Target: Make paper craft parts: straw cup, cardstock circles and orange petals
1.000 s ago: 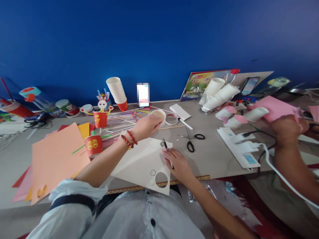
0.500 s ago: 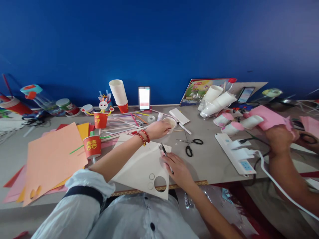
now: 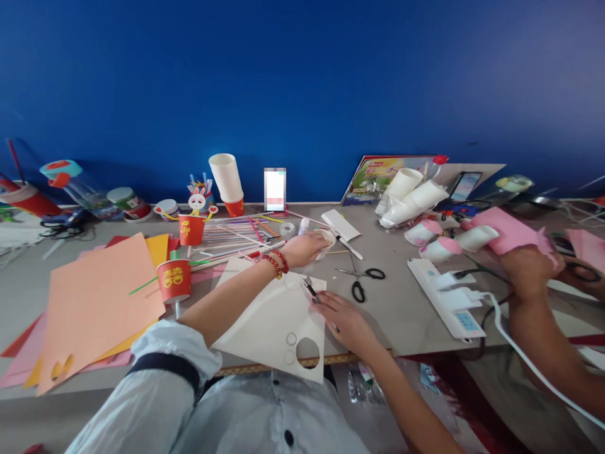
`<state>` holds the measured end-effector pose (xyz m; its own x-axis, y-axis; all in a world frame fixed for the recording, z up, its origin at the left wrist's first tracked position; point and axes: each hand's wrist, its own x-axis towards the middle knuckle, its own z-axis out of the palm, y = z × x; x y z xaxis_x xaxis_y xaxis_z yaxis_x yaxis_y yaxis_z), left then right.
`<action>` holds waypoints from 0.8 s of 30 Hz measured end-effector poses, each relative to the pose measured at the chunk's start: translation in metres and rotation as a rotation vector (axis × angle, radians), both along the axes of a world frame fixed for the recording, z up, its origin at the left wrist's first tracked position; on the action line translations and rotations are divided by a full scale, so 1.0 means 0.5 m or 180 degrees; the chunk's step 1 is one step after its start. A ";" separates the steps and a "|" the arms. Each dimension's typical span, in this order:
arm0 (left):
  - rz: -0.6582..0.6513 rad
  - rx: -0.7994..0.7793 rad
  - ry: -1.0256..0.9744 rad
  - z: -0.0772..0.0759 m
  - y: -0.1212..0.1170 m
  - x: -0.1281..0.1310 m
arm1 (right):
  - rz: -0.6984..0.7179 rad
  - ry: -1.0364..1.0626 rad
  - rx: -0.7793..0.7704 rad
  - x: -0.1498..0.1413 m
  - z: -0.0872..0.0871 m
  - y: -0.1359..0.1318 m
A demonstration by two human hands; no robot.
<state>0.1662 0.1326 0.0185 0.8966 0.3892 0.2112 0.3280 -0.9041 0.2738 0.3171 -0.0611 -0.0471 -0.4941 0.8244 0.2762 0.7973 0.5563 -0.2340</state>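
Note:
My left hand [image 3: 307,248], with a red beaded bracelet at its wrist, reaches across the white paper [image 3: 265,315] and has its fingers closed on the rim of a white paper cup [image 3: 326,252]. Part of the cup is hidden behind the fingers. My right hand [image 3: 344,317] rests on the paper's right edge and grips a black pen [image 3: 312,291], which points up and left. Small drawn circles and one round cut-out hole mark the paper. Black-handled scissors [image 3: 360,277] lie spread to the right of the paper.
Orange paper [image 3: 104,309] and a red cup [image 3: 174,282] are at left. Straws and sticks [image 3: 231,234] lie behind my left arm. A power strip [image 3: 444,299] stands right, near another person's hand [image 3: 527,271] on pink paper. A phone [image 3: 275,189] leans on the wall.
My left hand has shifted slightly right at the cup, still gripping it. The pen in my right hand has tilted a little. The whole view has moved slightly.

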 end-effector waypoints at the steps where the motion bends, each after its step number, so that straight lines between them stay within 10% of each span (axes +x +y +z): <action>1: 0.0017 -0.0011 -0.0044 -0.005 0.003 -0.002 | 0.0025 0.0004 0.0009 0.002 0.000 0.001; 11: 0.0071 -0.0054 -0.0598 -0.047 0.011 -0.027 | 0.0145 0.0227 -0.0026 0.012 0.008 0.001; 24: -0.0284 0.0319 -0.0225 -0.011 -0.031 0.011 | 0.0277 0.0299 -0.0100 0.025 0.009 -0.009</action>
